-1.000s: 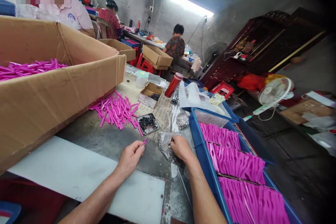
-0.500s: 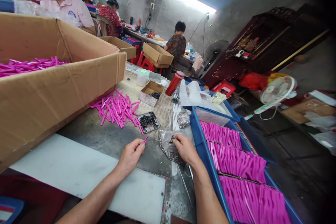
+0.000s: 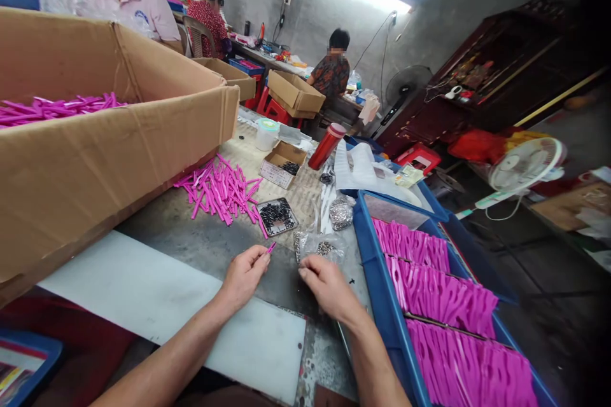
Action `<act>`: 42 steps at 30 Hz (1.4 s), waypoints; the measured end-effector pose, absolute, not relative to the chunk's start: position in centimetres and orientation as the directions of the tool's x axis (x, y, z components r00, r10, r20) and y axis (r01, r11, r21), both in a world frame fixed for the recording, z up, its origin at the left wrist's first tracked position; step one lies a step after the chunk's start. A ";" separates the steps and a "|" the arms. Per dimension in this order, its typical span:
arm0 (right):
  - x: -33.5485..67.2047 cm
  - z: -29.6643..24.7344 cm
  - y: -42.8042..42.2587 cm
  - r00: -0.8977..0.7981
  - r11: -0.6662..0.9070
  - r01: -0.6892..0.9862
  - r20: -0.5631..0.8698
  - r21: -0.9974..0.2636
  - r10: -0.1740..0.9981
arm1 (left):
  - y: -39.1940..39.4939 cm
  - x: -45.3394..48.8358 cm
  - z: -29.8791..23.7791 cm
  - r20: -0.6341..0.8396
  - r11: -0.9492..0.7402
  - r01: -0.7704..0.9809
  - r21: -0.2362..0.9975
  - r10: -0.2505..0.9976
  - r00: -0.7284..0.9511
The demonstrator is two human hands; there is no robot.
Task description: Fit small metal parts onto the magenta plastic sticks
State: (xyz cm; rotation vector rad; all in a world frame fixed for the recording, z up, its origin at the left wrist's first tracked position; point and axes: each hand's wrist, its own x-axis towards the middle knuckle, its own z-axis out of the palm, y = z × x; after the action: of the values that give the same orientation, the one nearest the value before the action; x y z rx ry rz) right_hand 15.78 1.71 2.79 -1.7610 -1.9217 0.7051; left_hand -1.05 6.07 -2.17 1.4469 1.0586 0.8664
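My left hand (image 3: 247, 273) is closed over the table, gripping a pink plastic stick (image 3: 271, 247) whose tip pokes out past the thumb. To its right, my right hand (image 3: 327, 283) is pinched, thumb against forefinger; whatever is between them is too small or hidden to name. Just beyond the right fingers lies a clear plastic bag (image 3: 327, 247) of small metal parts. A shallow tray (image 3: 277, 217) of small black parts sits ahead of both hands. Left of that tray spreads a loose pile of pink sticks (image 3: 217, 194).
A large cardboard box (image 3: 157, 121) holding pink sticks stands at left. On the right, a blue crate (image 3: 370, 254) contains rows of pink pieces. A red flask (image 3: 327, 147), a small carton (image 3: 277, 172) and a lidded tub (image 3: 266, 135) stand farther back. Several people sit beyond.
My right hand has drawn back from the bag of metal parts toward me and slightly left, fingers pinched. The left hand still grips the pink stick. The view has shifted slightly.
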 end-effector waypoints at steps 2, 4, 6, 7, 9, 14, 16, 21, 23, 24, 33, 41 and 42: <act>14.4 2.1 1.4 -0.131 0.082 0.861 -0.063 -0.502 0.989 | 6.0 -1.0 -2.3 -0.039 -0.011 0.147 0.989 0.942 0.333; 13.6 1.2 1.3 -0.145 0.090 0.917 -0.114 -0.388 0.983 | 6.0 -1.0 -2.4 -0.037 -0.012 0.147 0.989 0.944 0.328; 13.3 0.3 1.4 -0.149 0.097 0.945 -0.147 -0.311 0.978 | 6.0 -1.0 -2.5 -0.036 -0.012 0.146 0.989 0.946 0.322; 13.3 0.0 1.4 -0.149 0.100 0.953 -0.154 -0.286 0.977 | 6.0 -1.0 -2.5 -0.036 -0.012 0.146 0.989 0.946 0.321; 13.4 -0.3 1.5 -0.149 0.102 0.959 -0.165 -0.263 0.975 | 6.1 -1.0 -2.4 -0.035 -0.012 0.143 0.990 0.947 0.320; 13.6 -0.2 1.6 -0.153 0.104 0.959 -0.171 -0.265 0.973 | 6.0 -1.0 -2.2 -0.043 -0.002 0.142 0.990 0.948 0.315; 13.7 -0.2 1.6 -0.151 0.103 0.957 -0.162 -0.272 0.975 | 6.0 -1.0 -2.1 -0.046 0.002 0.141 0.990 0.948 0.314; 13.9 -0.2 1.6 -0.149 0.105 0.945 -0.122 -0.311 0.981 | 5.9 -1.0 -2.0 -0.049 0.006 0.136 0.991 0.947 0.316; 13.9 -0.1 1.6 -0.152 0.111 0.939 -0.103 -0.325 0.983 | 5.9 -1.0 -2.0 -0.049 0.006 0.136 0.991 0.948 0.315; 13.9 0.0 1.5 -0.153 0.113 0.937 -0.099 -0.330 0.983 | 5.9 -1.0 -2.0 -0.049 0.006 0.136 0.991 0.948 0.315; 13.7 -0.3 1.4 -0.211 0.175 0.942 -0.101 -0.288 0.972 | 6.0 -1.0 -2.1 -0.040 -0.003 0.138 0.990 0.950 0.308; 13.1 -0.3 1.8 -0.180 0.148 0.970 -0.155 -0.194 0.971 | 5.9 -1.1 -2.0 -0.011 -0.028 0.145 0.989 0.965 0.263; 13.0 -0.2 1.8 -0.169 0.138 0.973 -0.164 -0.183 0.972 | 5.9 -1.1 -2.0 -0.005 -0.034 0.146 0.989 0.967 0.254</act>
State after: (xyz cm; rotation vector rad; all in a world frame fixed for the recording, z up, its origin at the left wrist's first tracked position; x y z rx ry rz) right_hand 13.04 1.79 -0.24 -2.0291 -2.3738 0.3902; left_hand -1.12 5.86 -2.04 1.4390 1.1142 0.9521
